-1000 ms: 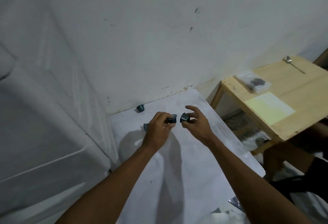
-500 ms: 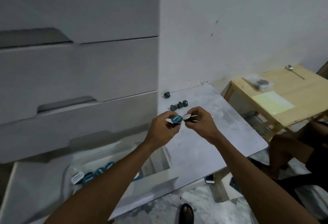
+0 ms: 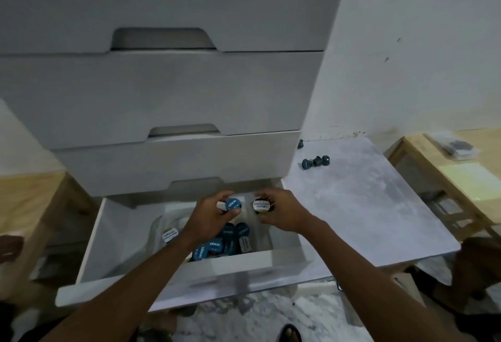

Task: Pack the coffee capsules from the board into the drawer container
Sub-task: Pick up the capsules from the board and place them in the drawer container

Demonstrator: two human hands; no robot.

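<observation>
Several capsules point(image 3: 226, 238) already lie in the drawer point(image 3: 95, 236) below both hands, each hand's fingers point(image 3: 221, 197) clamped on another capsule, while four capsules point(image 3: 315, 161) wait on the board point(image 3: 366, 206) beyond the right hand point(image 3: 282, 212).

You're looking at a white chest of drawers point(image 3: 162, 92) standing against a plain white wall point(image 3: 420, 43) with a few scuffs. Pale wooden tables sit at the far left point(image 3: 24, 206) and right point(image 3: 447, 179). The floor point(image 3: 265, 312) is mottled grey stone, and the light's pretty dim.
</observation>
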